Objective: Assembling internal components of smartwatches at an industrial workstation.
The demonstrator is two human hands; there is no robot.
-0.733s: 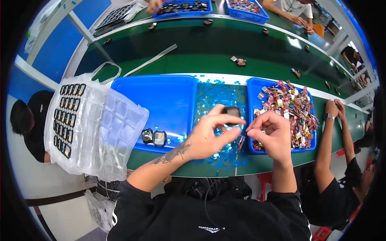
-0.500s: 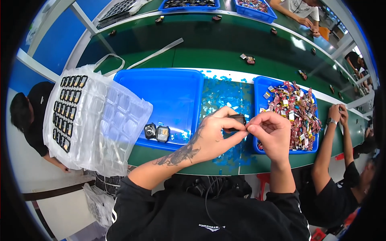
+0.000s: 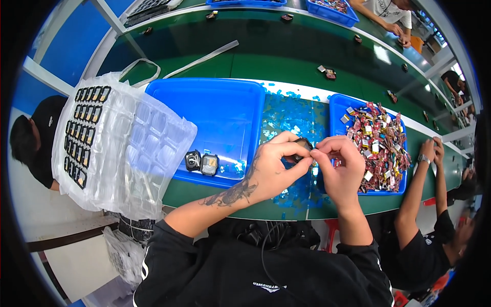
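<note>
My left hand pinches a small black watch case between thumb and fingers, above the bench. Against the near edge of that case, the thumb and fingertips of my right hand are pressed together. Whatever they grip is too small or hidden to make out. To the left lies a blue tray, with two black watch cases near its front edge. On my right stands a blue bin heaped with small parts in red wire and silver-yellow cells.
Blue film scraps litter the green bench between tray and bin. A clear plastic tray stack with rows of black cases leans at the left. Across runs a green belt carrying scattered parts. A co-worker's hands are close on the right.
The view has shifted slightly. The watch case has turned in my left hand and shows more of its face; my right fingertips stay at its edge, with the fingers more curled.
</note>
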